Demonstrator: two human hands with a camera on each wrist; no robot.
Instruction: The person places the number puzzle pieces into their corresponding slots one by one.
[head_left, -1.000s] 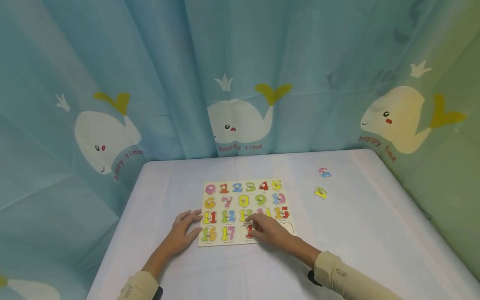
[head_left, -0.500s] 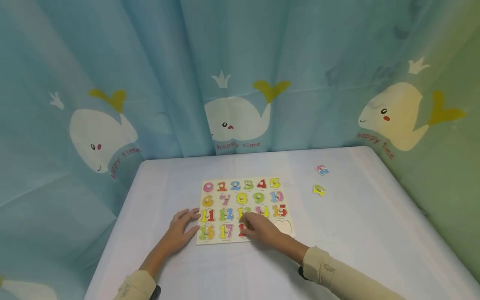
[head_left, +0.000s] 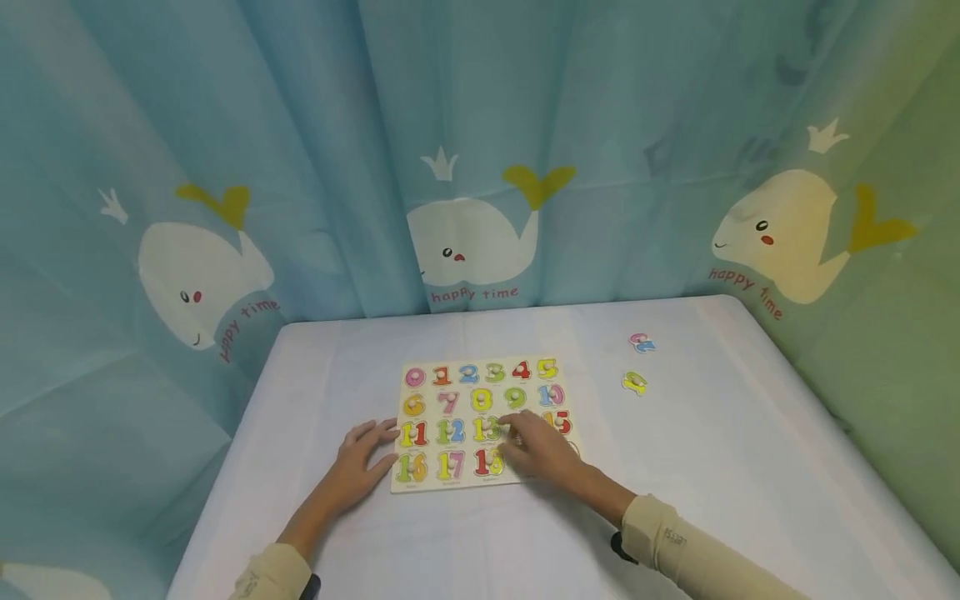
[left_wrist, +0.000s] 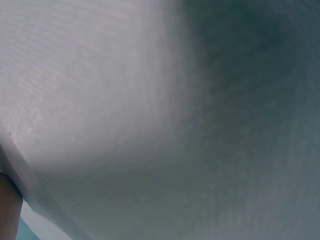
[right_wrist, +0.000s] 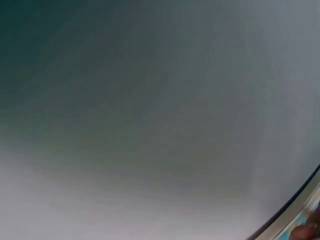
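Note:
A wooden number puzzle board (head_left: 468, 486) lies on the table, with rows of coloured number pieces that carry small knobs. My left hand (head_left: 360, 462) rests beside its left edge, fingertips right at the rim. Over the lower right of the board is my right hand (head_left: 546, 450), thumb and index finger apart with nothing between them. Its thumb tip is right next to the red-and-yellow 18 piece (head_left: 489, 462), and its index fingertip is close to the 13 piece (head_left: 486, 429). The hand hides the 14 piece and much of the bottom-right corner.
Two loose number pieces lie right of the board: a pink-and-blue piece (head_left: 641, 342) and, nearer, a yellow-green piece (head_left: 634, 382). A white cloth covers the table (head_left: 420, 550). Blue curtains (head_left: 337, 167) printed with whales stand behind it.
My right hand first moved left with the 18 piece, which now sits in the bottom row. Its fingers have parted from the piece and the hand has drawn back right. The left hand stays put.

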